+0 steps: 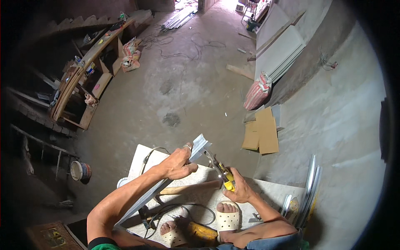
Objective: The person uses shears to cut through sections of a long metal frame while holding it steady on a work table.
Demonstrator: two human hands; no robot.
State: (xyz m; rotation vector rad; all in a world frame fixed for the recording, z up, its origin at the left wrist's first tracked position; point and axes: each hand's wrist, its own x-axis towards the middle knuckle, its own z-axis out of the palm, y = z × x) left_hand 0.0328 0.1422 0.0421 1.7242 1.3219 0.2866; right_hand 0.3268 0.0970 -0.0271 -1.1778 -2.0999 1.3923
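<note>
My left hand (179,163) is closed around a long galvanized metal channel (151,192), near its far end. The channel slants from the lower left up to the middle. My right hand (241,188) grips yellow-handled tin snips (219,168). Their jaws are at the channel's right edge, close to its end; whether they bite the metal I cannot tell. Below the channel, a hammer (189,188) with a wooden handle lies on a pale board (268,187). A black cable (196,205) loops beside it, and a yellow power tool (203,230) rests between my sandalled feet.
More metal channels (310,189) lean at the right. Cardboard sheets (266,131), a red-striped sack (258,91) and stacked panels (287,52) line the right wall. A wooden shelf unit (93,54) and a bucket (80,171) stand at the left. Cables (179,53) trail across the far floor.
</note>
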